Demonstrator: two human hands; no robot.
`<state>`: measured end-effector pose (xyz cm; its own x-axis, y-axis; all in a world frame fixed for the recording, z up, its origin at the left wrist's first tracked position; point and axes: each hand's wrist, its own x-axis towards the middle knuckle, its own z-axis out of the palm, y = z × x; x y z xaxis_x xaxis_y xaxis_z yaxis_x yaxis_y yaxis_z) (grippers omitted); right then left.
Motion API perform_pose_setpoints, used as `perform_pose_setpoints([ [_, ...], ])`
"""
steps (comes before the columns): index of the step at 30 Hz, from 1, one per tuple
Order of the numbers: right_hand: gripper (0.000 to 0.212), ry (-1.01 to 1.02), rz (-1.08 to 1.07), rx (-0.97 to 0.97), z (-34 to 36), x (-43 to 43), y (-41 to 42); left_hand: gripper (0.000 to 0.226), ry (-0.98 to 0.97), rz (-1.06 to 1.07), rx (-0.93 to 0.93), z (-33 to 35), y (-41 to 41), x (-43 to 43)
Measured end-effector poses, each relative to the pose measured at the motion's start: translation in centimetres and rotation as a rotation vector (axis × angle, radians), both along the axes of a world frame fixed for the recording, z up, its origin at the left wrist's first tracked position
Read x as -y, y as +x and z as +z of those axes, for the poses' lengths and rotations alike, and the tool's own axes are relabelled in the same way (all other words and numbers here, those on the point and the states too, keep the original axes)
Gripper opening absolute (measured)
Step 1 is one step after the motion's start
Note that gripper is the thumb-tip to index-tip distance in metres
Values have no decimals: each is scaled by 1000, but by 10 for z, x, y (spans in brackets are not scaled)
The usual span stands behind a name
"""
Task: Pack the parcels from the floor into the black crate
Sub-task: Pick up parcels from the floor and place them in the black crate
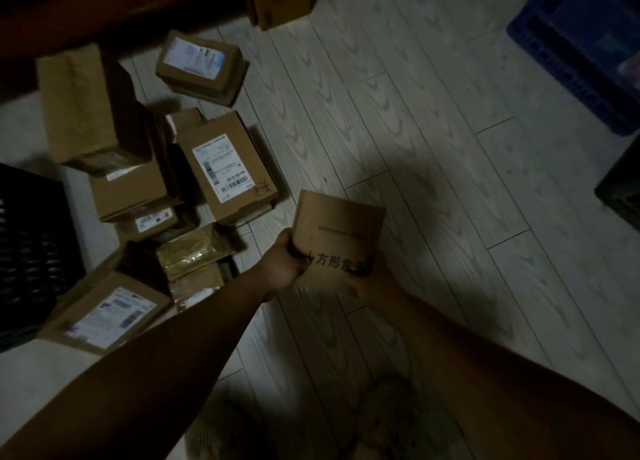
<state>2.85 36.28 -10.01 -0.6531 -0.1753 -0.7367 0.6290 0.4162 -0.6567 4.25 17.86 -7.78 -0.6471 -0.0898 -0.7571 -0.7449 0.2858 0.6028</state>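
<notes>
Head view: left hand [284,263] and right hand [374,279] both grip the near end of a small cardboard box [337,227], held above the wood floor [433,130]. Other parcels [227,168] lie piled to the left, beside the black crate [31,244]. A blue crate [581,43] sits far right, well apart.

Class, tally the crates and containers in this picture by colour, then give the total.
Black crate: 1
Blue crate: 1
Dark container at the right edge, colour unclear: 1
Total: 3
</notes>
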Motion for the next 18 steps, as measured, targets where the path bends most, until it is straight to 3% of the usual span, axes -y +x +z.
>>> perform_pose_setpoints([
  [1, 22, -22, -19, 14, 20, 1, 0, 68, 12, -13, -22, 18, 0, 3],
  [4, 69, 59, 17, 0, 104, 11, -3, 70, 31, 29, -64, 90, 4, 17],
  [6, 80, 82, 28, -62, 169, 24, -5, 65, 32, 69, -113, 149, 9, 31],
  [13, 77, 11, 103, -195, 396, 78, 5, 58, 53, 228, -251, 372, 39, 92],
  [18, 66, -41, 161, -343, 522, 112, 30, 60, 48, 326, -307, 497, 73, 128],
])
